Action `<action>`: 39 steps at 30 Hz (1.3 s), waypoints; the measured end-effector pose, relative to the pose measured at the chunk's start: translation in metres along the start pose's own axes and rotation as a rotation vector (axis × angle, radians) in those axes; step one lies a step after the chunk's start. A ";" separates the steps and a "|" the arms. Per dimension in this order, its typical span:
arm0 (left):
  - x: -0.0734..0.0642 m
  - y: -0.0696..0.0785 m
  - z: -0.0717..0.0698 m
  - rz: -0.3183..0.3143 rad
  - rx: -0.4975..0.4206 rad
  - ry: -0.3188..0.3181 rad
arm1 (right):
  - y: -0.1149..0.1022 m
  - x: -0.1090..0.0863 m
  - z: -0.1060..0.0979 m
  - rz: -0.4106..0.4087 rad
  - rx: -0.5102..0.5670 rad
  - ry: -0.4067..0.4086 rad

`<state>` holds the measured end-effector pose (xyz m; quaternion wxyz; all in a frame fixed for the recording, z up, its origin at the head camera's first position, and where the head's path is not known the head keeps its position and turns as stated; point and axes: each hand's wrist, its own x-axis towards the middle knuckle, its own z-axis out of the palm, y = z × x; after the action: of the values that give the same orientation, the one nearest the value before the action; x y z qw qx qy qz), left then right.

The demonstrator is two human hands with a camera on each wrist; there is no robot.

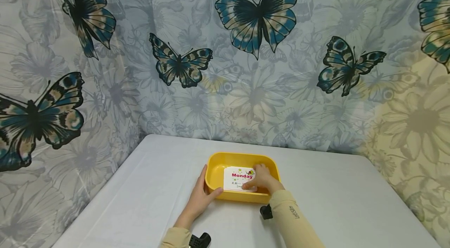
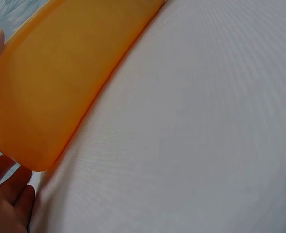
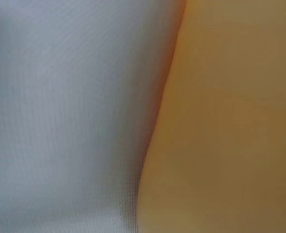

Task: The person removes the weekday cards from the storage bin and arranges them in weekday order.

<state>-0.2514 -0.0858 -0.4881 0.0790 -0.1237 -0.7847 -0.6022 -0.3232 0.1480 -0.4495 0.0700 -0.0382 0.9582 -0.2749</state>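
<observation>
Monday card (image 1: 233,181), white with pink lettering, is lying inside the yellow tray (image 1: 242,197), towards the near side, its printed face turning up to the person. The right hand (image 1: 263,179) is reaching into the tray and gripping the card by its right edge: the thumb is pressing on the lower corner of the face while the fingers are bending at the edge, their tips partly hidden. The left hand (image 1: 199,198) is holding the tray by its near left corner, thumb resting against the front and fingers curving along the left end, only loosely closed. From the left wrist, its fingertips are showing just beside the tray's rounded corner. The right wrist view is showing only the tray's outer wall and white cloth. The tray is sitting on the white-covered table (image 1: 175,166), and blue butterflies (image 1: 258,17) are spreading across the patterned backdrop (image 1: 246,80) behind.
</observation>
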 end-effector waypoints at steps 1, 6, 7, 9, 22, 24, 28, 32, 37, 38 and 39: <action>-0.002 0.005 -0.001 -0.002 0.000 -0.003 | 0.000 0.000 0.000 0.006 0.009 -0.001; -0.007 0.022 -0.003 -0.013 0.026 -0.011 | 0.000 -0.002 0.001 0.036 0.034 -0.006; -0.007 0.023 -0.003 -0.016 0.029 -0.011 | 0.000 -0.001 0.001 0.036 0.032 -0.007; -0.008 0.024 -0.003 -0.014 0.030 -0.008 | -0.001 -0.001 0.000 0.041 0.032 -0.009; -0.009 0.026 -0.003 -0.012 0.037 -0.010 | 0.001 -0.001 0.001 0.073 0.066 0.019; -0.009 0.026 -0.004 -0.009 0.041 -0.009 | 0.000 0.000 0.002 0.086 0.087 0.028; -0.008 0.026 -0.004 -0.003 0.047 -0.012 | 0.000 0.001 0.002 0.110 0.131 0.039; -0.005 0.016 -0.003 0.002 0.043 -0.007 | -0.003 -0.001 0.001 0.117 0.196 0.035; 0.003 -0.012 0.000 0.004 0.040 0.006 | -0.007 -0.004 -0.004 0.109 0.232 0.054; 0.004 -0.016 0.001 0.002 0.040 0.008 | -0.007 -0.004 -0.005 0.104 0.231 0.063; 0.005 -0.018 0.001 0.001 0.041 0.010 | -0.007 -0.004 -0.006 0.096 0.220 0.074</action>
<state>-0.2611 -0.0891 -0.5036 0.0854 -0.1194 -0.7964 -0.5866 -0.3198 0.1456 -0.4403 0.0517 0.0259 0.9249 -0.3759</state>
